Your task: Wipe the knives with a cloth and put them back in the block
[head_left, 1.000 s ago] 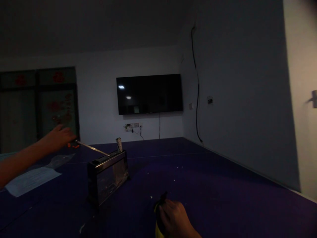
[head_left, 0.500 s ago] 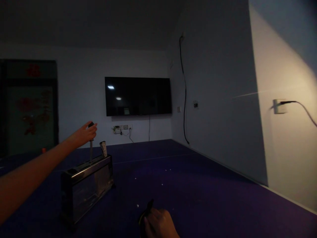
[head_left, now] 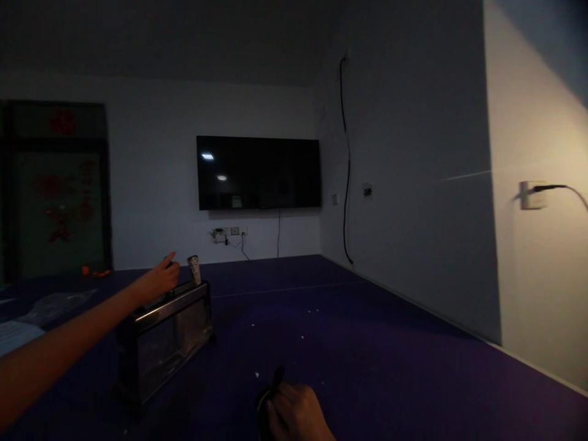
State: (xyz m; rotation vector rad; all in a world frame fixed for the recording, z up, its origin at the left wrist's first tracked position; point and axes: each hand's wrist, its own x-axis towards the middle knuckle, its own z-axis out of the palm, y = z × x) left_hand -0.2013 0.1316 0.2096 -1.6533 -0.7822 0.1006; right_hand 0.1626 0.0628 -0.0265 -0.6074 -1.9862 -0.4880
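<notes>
A narrow box-shaped knife holder point(head_left: 172, 309), with dark ends, a shiny top rim and see-through sides, stands upright left of centre. My left hand point(head_left: 162, 278) is closed round the dark handle of a slim metal rod at its top; one finger points up, and most of the handle is hidden. Just right of that hand, a pale speckled handle point(head_left: 195, 269) sticks up from the holder. At the bottom centre, my right hand point(head_left: 296, 410) grips a black looped thing point(head_left: 277, 376) with a thin yellowish edge; its kind is too dark to tell.
The purple tabletop point(head_left: 367, 343) bears several small white scraps. At the left lie clear plastic wrap point(head_left: 62, 304), a white sheet point(head_left: 16, 335) and orange items point(head_left: 98, 272). A wall borders the table's right side; a television point(head_left: 260, 174) hangs at the back.
My left hand has moved down, lowering the rod into the holder so its shaft no longer shows. The camera view has shifted slightly. My right hand keeps its hold.
</notes>
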